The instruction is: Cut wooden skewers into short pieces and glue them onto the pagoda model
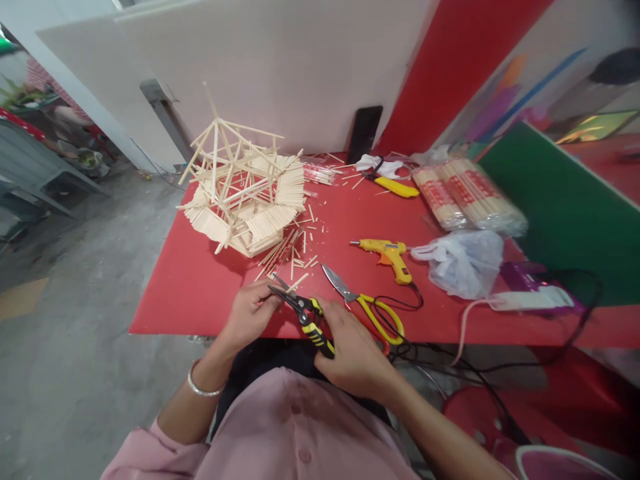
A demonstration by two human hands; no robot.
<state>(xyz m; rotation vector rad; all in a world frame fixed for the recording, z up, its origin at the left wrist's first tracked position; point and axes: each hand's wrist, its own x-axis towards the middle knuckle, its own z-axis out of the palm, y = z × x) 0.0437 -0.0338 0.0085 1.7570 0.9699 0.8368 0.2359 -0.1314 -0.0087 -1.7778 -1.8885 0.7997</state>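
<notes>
My right hand (353, 347) is wrapped round the black-and-yellow handles of a pair of snips (315, 337), whose narrow blades are spread apart and point left. At the blades, my left hand (253, 310) is closed in a pinch on a thin wooden stick (299, 283); the stick passes by the blades and its gripped end is hidden by the fingers. Just beyond lies a model built of wooden sticks (273, 223), with a peaked open frame over a slatted ring. Loose sticks (283, 253) and short cut pieces are scattered beside it.
On the red table (200, 307) lie large yellow-handled scissors (383, 320), a yellow glue gun (387, 253), a yellow cutter (397, 187), bundled sticks in plastic (465, 193) and a plastic bag (465, 263). A phone (365, 133) leans on the wall. Cables hang over the front edge.
</notes>
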